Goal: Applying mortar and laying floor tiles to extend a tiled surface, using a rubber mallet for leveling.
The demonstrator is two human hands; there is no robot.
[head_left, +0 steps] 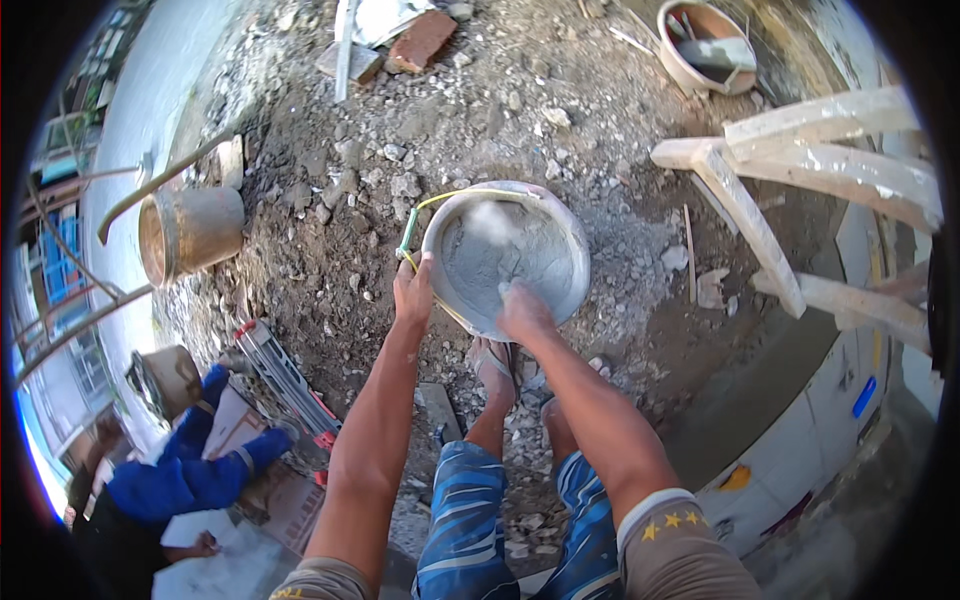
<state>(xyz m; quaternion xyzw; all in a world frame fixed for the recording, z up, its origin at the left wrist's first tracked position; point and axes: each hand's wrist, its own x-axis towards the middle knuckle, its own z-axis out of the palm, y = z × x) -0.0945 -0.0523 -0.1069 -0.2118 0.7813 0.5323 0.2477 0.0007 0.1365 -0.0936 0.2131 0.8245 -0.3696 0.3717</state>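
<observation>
A round pale bucket of grey powder, with a yellow wire handle and green grip, is at the centre, above my sandalled foot. My left hand is closed on the bucket's left rim beside the handle. My right hand is at the lower part of the bucket, over the powder, with curled fingers; what they hold, if anything, is partly hidden by powder. A pale puff shows over the powder at the bucket's back.
Wooden beams stand at the right, a bucket with tools behind, brick pieces at the back. At the left are a metal bucket, a red-and-grey tool and a person in blue trousers. Rubble covers the ground.
</observation>
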